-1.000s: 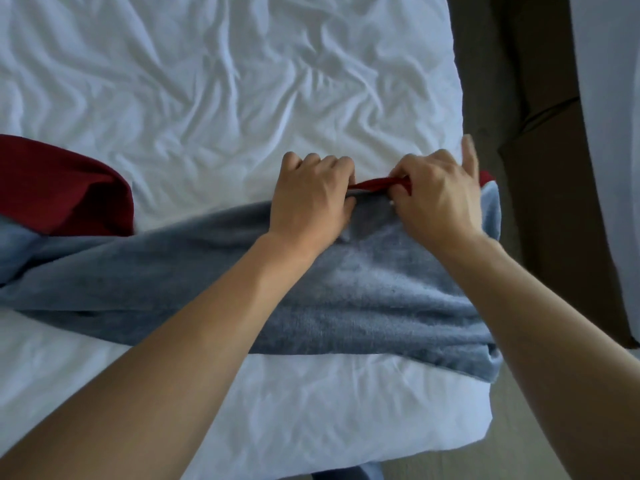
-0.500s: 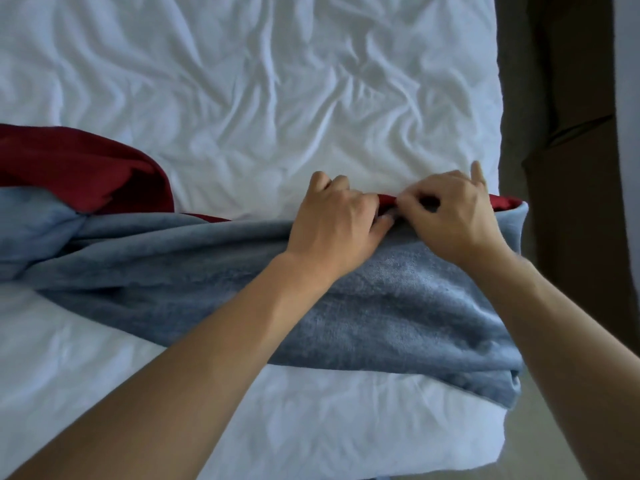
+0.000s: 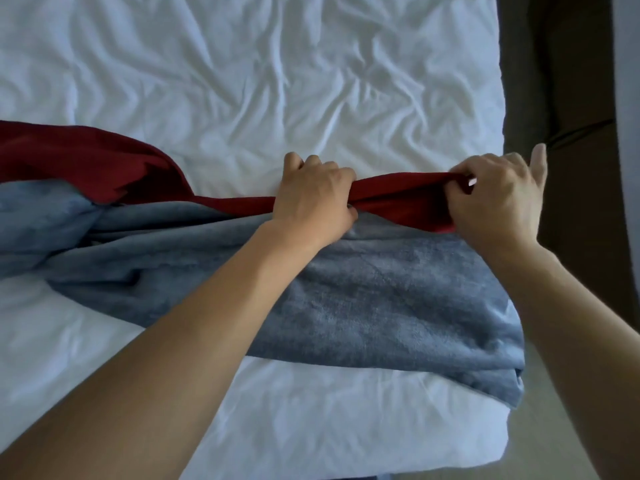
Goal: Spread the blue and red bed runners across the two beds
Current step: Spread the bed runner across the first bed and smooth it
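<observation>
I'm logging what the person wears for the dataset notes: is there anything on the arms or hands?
Nothing shows. The left hand and right hand are bare: no gloves, rings, watch or bracelet visible. Both forearms are uncovered to the frame edge, with no sleeve in sight.

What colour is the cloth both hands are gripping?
Dark red runner, lying beside the blue one; head view.

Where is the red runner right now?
In the head view, the red runner lies across the white bed, just beyond the blue runner; both the left hand and right hand grip its right end.
</observation>
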